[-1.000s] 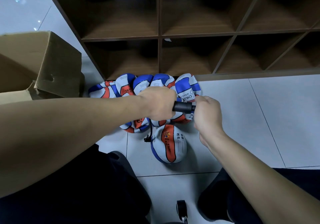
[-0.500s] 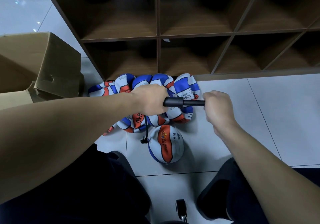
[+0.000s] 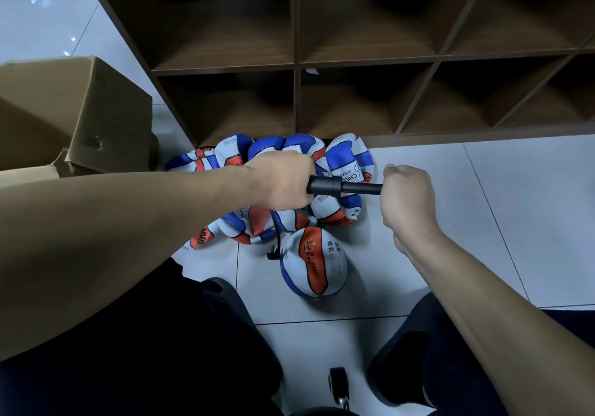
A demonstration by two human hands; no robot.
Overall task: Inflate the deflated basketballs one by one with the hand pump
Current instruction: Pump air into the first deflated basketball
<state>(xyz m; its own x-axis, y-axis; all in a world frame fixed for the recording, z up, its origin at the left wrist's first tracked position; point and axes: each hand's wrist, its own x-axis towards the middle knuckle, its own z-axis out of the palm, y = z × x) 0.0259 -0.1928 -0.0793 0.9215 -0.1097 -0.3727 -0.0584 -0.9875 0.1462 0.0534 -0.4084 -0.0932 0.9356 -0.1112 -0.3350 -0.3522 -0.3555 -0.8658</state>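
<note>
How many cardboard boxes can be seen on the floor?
1. The cardboard box stands on the floor at the left, beside the end of the wooden shelf, behind the left forearm. More may be hidden outside the view.

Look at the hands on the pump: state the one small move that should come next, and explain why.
Probably push the right hand back toward the left hand, driving the rod in. The hand pump shows its thin rod drawn out of the barrel, so a compression stroke seems due. Its hose runs down toward the rounder basketball, while the deflated basketballs behind lie crumpled.
</note>
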